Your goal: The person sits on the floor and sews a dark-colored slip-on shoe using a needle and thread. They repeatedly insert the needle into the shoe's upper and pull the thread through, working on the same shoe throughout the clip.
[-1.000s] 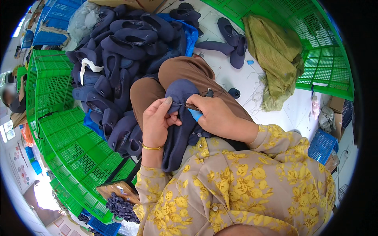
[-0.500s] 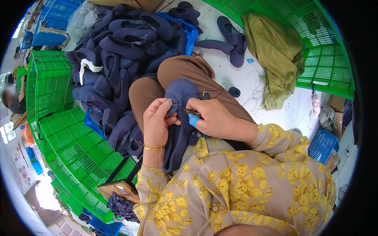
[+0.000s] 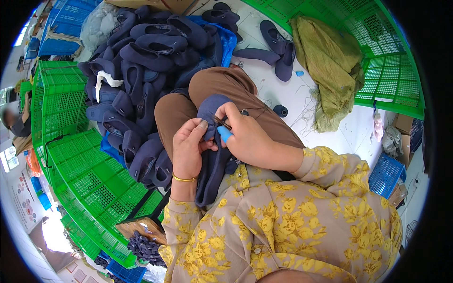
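Note:
A navy fabric shoe (image 3: 210, 178) lies across my lap, its rounded toe end up between my knees. My left hand (image 3: 186, 147) is closed on its edge, thumb and fingertips pinching the fabric. My right hand (image 3: 252, 141), with blue tape around its thumb, grips a small dark metal tool that looks like thread snips (image 3: 222, 123). The tool's tip is at the shoe fabric, just right of my left fingertips. My right fingers partly cover the tool, and I cannot make out any thread at its tip.
A big heap of navy shoes (image 3: 141, 70) rises to my left, beside green plastic crates (image 3: 94, 165). Ahead on the white floor are several loose shoes (image 3: 278, 49), a dark thread spool (image 3: 280, 111) and an olive sack (image 3: 328, 70). A blue basket (image 3: 387, 177) stands at the right.
My right hand has moved slightly left and its fingers have come up, bringing the tool closer to my left fingertips. My left hand keeps its pinch on the shoe.

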The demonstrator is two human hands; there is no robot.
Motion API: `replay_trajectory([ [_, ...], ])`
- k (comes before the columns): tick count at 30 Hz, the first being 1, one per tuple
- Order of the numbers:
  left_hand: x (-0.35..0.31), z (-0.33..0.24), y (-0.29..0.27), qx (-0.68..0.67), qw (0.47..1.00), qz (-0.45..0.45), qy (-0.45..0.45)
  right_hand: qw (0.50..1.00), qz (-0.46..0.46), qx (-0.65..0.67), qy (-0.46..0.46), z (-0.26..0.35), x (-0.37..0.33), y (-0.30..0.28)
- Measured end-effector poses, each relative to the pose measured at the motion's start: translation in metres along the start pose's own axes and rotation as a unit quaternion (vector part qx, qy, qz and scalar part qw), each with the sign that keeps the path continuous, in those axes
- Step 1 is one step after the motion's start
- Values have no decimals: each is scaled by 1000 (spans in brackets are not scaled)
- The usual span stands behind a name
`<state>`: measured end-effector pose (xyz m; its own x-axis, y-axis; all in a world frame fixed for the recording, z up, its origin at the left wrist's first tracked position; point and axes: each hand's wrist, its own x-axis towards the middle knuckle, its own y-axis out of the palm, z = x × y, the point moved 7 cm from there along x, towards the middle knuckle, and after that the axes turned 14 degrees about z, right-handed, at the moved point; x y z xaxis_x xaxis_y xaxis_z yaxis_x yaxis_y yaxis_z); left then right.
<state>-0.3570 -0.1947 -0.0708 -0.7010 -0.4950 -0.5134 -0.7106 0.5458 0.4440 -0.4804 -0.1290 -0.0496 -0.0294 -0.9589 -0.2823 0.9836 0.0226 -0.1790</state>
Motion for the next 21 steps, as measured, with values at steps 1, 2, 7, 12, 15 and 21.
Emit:
replay_trajectory([
  [1,0,0,0,5,1000,4,3,1000,3,16,-7,1,4,1],
  [2,0,0,0,9,1000,8,5,999,6,33,-13,1,7,0],
  [7,-2,2,0,-1,1000,18,15,984,26,-173,-38,25,14,-19],
  [12,-2,1,0,25,999,37,29,968,34,-220,-111,35,22,-18],
  [15,-5,-2,3,55,998,22,28,964,70,-226,-122,34,24,-16],
  [21,-1,1,1,178,983,6,34,966,-33,33,-255,51,38,-30],
])
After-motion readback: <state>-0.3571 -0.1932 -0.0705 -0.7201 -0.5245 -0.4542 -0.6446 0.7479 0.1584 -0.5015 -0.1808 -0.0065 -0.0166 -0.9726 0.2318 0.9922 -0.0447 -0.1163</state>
